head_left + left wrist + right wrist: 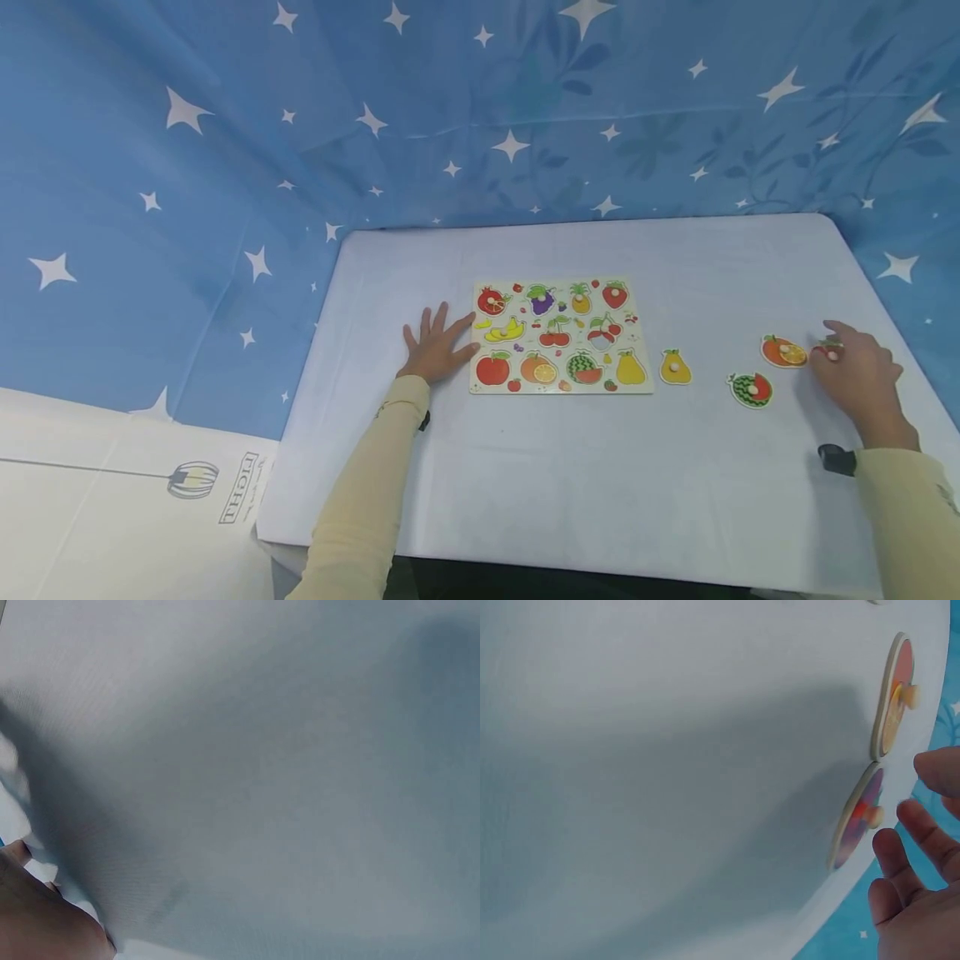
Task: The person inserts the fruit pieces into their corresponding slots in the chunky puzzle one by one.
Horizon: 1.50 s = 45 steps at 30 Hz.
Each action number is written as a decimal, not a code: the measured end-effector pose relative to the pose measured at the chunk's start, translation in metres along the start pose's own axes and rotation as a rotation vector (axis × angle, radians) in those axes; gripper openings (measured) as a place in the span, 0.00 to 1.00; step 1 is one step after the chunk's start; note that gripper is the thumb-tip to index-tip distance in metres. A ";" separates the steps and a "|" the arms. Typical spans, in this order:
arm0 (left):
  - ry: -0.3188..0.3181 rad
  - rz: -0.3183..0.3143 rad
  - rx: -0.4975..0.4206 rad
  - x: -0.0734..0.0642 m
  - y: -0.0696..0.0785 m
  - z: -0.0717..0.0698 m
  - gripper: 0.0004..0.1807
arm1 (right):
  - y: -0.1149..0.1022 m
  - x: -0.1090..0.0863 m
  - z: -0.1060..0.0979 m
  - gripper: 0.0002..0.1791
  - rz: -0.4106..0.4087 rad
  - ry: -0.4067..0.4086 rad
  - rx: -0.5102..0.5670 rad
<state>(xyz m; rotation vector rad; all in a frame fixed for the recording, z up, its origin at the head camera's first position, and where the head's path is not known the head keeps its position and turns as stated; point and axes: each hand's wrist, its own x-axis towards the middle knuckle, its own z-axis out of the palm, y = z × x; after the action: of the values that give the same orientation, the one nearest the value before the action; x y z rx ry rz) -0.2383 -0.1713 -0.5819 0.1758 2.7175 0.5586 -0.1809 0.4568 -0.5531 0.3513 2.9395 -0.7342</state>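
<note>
A wooden fruit puzzle board (558, 387) lies on the white-covered table. Fingers spread, my left hand (437, 350) rests at the board's left edge, thumb and forefinger at the rim; only a corner of that hand (49, 919) shows in its wrist view. My right hand (858, 379) hovers at a red fruit piece (828, 350), partly covering it in the head view. In the right wrist view, the loosely bent fingers stand apart from the wooden knob of this piece (857, 821). An orange piece (783, 352) lies beside it.
A watermelon piece (751, 390) lies left of the right hand, and a pear piece (676, 367) lies just right of the board. Blue star-patterned cloth (480, 100) hangs behind the table (562, 483). A white printed sheet (127, 500) is at the lower left.
</note>
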 end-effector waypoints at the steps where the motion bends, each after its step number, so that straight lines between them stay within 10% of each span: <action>1: -0.003 -0.003 -0.001 0.000 0.000 0.000 0.40 | 0.001 0.000 0.001 0.35 0.003 -0.006 0.000; 31: 0.005 -0.025 -0.002 -0.009 0.011 -0.006 0.39 | 0.002 0.005 0.006 0.39 0.331 0.040 0.106; 45: 0.019 0.004 -0.009 -0.004 0.004 -0.001 0.39 | -0.028 -0.006 0.011 0.39 0.197 0.082 0.137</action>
<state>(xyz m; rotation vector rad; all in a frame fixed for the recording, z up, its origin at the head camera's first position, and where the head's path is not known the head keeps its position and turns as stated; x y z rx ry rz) -0.2349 -0.1688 -0.5786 0.1740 2.7331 0.5761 -0.1814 0.4261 -0.5486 0.6875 2.8793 -0.9150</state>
